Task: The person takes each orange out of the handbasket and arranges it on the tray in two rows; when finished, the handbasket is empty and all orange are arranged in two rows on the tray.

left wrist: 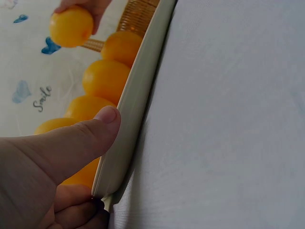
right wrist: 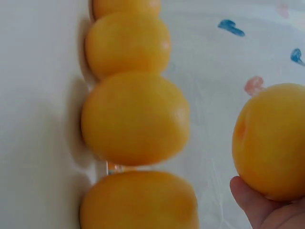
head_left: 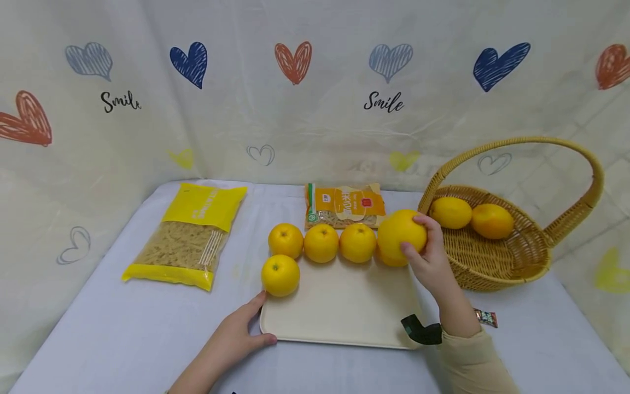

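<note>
My right hand (head_left: pixel 429 257) grips an orange (head_left: pixel 401 234) by its right side, raised over the back right corner of a cream tray (head_left: pixel 339 306). Behind and below it, another orange (head_left: pixel 391 259) is mostly covered. Three more, including the middle orange (head_left: pixel 321 243), line the tray's back edge, and a single orange (head_left: pixel 280 275) sits before the leftmost. At the front left corner my left hand (head_left: pixel 241 328) holds the tray; in the left wrist view the thumb (left wrist: pixel 90 133) lies along the rim and the fingers curl by the corner.
A wicker basket (head_left: pixel 492 273) with a tall handle stands at the right, two oranges (head_left: pixel 450 213) inside. Behind the tray lies an orange snack packet (head_left: pixel 344 205). On the left is a yellow pasta bag (head_left: pixel 184 238). A small wrapper (head_left: pixel 486 318) lies near the right forearm.
</note>
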